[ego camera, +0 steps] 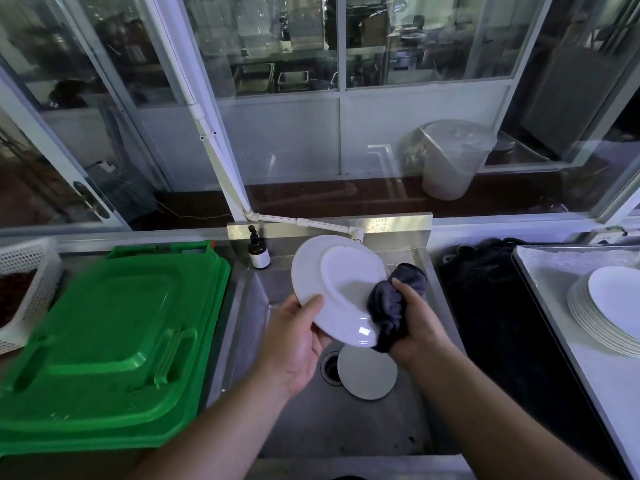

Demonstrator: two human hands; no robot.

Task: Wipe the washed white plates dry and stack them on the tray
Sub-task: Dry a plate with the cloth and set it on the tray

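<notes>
Stack of plates (604, 315) on tray (554, 271): cut off by right frame edge, count not readable. White basket (26, 271) left of green lid (110, 341): cropped. Right-hand fingers (398, 284) buried in dark cloth (391, 306), which covers plate (339, 282) rim. Bottle (258, 251) label illegible.

A steel sink (398, 427) holds one plate (367, 373) by its drain; the tray (561, 292) carries stacked plates (602, 313).
</notes>
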